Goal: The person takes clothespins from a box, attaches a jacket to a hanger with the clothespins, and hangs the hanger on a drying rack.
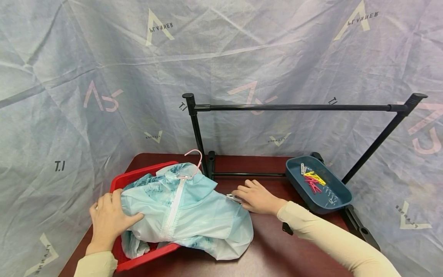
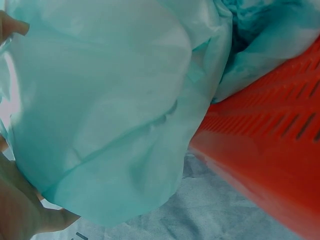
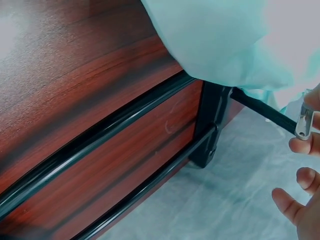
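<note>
A light blue jacket (image 1: 194, 207) with a white zip hangs on a pink hanger (image 1: 199, 157) and lies over the red basket (image 1: 149, 261). My left hand (image 1: 109, 219) grips the jacket at its left side, thumb in front. In the left wrist view, the pale jacket fabric (image 2: 110, 110) fills the space beside the thumb (image 2: 55, 220). Beside the jacket's right side, my right hand (image 1: 257, 198) pinches a white clothespin (image 3: 304, 122) between thumb and finger. The clothespin's tip is close to the fabric; whether it touches, I cannot tell.
Behind the jacket stands a black clothes rack (image 1: 294, 107) with a bare top bar. At right, a dark blue tray (image 1: 332, 188) holds yellow, pink and white clothespins (image 1: 313, 181). Everything stands on a reddish-brown table (image 1: 277, 246), with printed grey sheeting (image 1: 221, 69) behind.
</note>
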The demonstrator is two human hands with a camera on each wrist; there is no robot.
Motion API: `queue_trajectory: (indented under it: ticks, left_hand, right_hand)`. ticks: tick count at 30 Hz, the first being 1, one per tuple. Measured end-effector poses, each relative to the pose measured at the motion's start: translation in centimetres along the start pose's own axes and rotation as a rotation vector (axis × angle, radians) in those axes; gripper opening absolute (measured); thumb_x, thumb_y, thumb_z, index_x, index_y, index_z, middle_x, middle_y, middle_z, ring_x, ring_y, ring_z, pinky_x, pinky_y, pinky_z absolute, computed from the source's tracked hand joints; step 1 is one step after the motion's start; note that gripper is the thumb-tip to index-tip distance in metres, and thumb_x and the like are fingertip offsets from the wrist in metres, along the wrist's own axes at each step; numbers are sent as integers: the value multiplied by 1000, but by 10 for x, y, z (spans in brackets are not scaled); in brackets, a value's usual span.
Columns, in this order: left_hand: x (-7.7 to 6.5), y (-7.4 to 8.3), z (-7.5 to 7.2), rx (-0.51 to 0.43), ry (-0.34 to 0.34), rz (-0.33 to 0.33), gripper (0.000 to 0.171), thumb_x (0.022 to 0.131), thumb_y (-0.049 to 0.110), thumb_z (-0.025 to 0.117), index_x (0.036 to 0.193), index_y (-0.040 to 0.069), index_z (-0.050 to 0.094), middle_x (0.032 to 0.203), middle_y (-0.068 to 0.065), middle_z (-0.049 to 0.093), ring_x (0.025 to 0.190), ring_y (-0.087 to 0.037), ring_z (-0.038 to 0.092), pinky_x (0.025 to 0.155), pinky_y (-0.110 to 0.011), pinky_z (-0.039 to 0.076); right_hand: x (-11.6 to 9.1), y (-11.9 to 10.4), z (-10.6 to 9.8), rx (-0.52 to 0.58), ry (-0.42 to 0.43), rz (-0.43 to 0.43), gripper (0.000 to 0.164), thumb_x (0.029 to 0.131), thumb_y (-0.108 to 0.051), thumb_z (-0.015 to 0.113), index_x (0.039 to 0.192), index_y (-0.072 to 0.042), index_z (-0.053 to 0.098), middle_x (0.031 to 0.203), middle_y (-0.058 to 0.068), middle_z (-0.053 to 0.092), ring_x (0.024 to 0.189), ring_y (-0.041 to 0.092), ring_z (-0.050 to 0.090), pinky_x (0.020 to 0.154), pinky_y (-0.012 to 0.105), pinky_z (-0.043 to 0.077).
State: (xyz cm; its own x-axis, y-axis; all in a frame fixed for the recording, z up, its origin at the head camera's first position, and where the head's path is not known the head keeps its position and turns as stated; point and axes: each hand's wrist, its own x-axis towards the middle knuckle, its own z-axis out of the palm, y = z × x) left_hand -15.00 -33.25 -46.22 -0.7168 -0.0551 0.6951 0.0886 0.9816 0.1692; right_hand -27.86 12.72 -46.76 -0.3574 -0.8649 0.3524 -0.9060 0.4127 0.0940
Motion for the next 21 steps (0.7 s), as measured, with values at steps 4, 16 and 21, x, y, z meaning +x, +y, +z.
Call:
queue_trajectory:
  ticks: [4,16,21]
  left_hand:
    - [0,0,1,1,-6,-4,96,44,52,82,114,-6,52,90,-30,53,82,-48,51,71,-65,37]
    - [2,1,0,6,-34,-23,96,44,48,86,116,-6,52,93,-32,53,85,-49,51,73,-66,37]
    - [2,1,0,3,-37,-25,96,44,48,86,116,-6,52,93,-32,53,86,-49,51,72,-66,37]
  right_hand:
    - [3,-2,1,9,9,-7,31,89,-17,64,120,-20,64,95,-10,56,79,12,36,70,29,31]
    - [13,-8,3,17,55,-44,32,89,-14,66,120,-19,64,95,-9,57,79,12,36,70,28,30]
    - [19,-11,2,12,53,-49,34,88,-16,69,122,-19,63,95,-10,57,78,12,36,70,28,31]
